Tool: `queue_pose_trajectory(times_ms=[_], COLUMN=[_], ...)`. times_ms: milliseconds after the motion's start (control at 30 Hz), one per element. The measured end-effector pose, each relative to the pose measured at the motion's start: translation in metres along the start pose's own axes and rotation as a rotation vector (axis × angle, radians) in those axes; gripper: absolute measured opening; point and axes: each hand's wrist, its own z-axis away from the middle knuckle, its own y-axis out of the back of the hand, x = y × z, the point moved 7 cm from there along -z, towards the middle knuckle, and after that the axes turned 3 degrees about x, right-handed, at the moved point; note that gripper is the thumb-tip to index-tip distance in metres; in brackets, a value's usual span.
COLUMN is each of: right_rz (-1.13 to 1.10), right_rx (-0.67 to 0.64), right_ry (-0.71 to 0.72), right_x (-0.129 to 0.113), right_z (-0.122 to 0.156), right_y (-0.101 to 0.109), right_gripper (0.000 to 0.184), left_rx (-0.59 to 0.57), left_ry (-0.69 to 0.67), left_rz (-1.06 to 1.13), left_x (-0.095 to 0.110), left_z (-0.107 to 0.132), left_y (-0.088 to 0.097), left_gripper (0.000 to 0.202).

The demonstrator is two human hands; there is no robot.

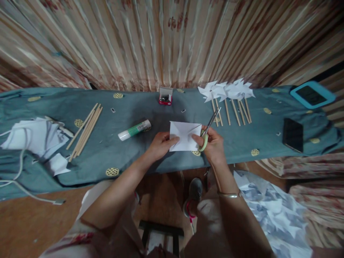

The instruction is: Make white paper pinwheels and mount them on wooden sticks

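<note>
At center frame, a person's left hand pinches the left edge of a white sheet, while the right hand grips its right edge and green-handled scissors together. That doubled grip could let the scissors slip, nicking or creasing the paper. Fingers beneath the sheet are hidden; whether any pass through the handle loops is unclear. Upper center, the dark contents of a red box defy identification.
</note>
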Motion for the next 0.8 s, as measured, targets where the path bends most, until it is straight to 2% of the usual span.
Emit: queue_pose_trajectory(times_ms=[67, 167, 267, 433, 600, 800], right_rz=[-0.018, -0.052, -0.082, -0.091, -0.078, -0.113], right_rx=[0.012, 0.030, 0.046, 0.079, 0.118, 0.144], right_ry=[-0.009, -0.014, 0.000, 0.017, 0.015, 0.044], right_x=[0.000, -0.002, -0.004, -0.003, -0.003, -0.005], right_z=[0.001, 0.002, 0.003, 0.001, -0.001, -0.007], right_y=[0.000, -0.001, -0.001, 0.002, 0.008, 0.014], right_gripper=[0.045, 0.047, 0.045, 0.041, 0.039, 0.038], left_rx=[-0.010, 0.003, 0.041, 0.064, 0.062, 0.056], left_ry=[0.015, -0.001, -0.017, 0.007, 0.013, -0.040], left_rz=[0.054, 0.017, -0.023, 0.038, 0.056, -0.082], left_x=[-0.001, -0.002, -0.006, -0.011, -0.005, 0.007], left_z=[0.001, 0.003, 0.002, -0.001, 0.001, 0.003], left_y=[-0.002, -0.001, 0.002, 0.003, 0.002, 0.006], left_gripper=[0.018, 0.018, 0.015, 0.012, 0.012, 0.017])
